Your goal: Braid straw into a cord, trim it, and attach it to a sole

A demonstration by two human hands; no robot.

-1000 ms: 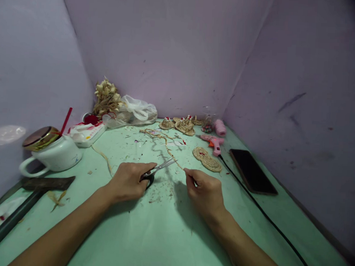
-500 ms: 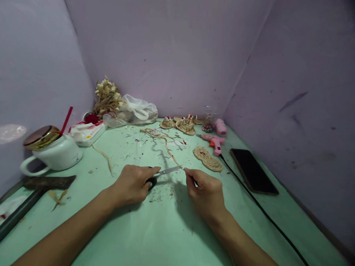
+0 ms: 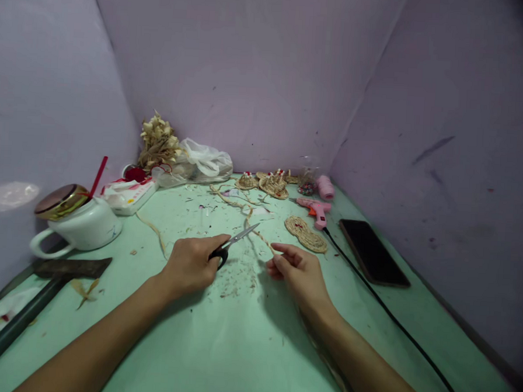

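My left hand (image 3: 195, 261) is wrapped round the black handles of a pair of scissors (image 3: 241, 234), whose blades look closed and point up to the right. My right hand (image 3: 295, 268) has the near end of a thin braided straw cord (image 3: 263, 238) at its thumb and forefinger, the other fingers loosely curled. From there the cord runs back across the table, past the scissor tips, to a loose tangle. To the right of it lies a flat, coiled straw sole shape (image 3: 305, 234).
A pink glue gun (image 3: 314, 208) with a black cable and a phone (image 3: 374, 251) lie at right. Finished straw pieces (image 3: 274, 185) sit at the back. On the left stand a white mug (image 3: 88, 227) and a hammer (image 3: 71, 269). Scraps litter the green table (image 3: 235, 358).
The scissors have drawn back from the cord's end, up and to the left. My right hand's fingers have loosened and spread somewhat, and the cord has shifted.
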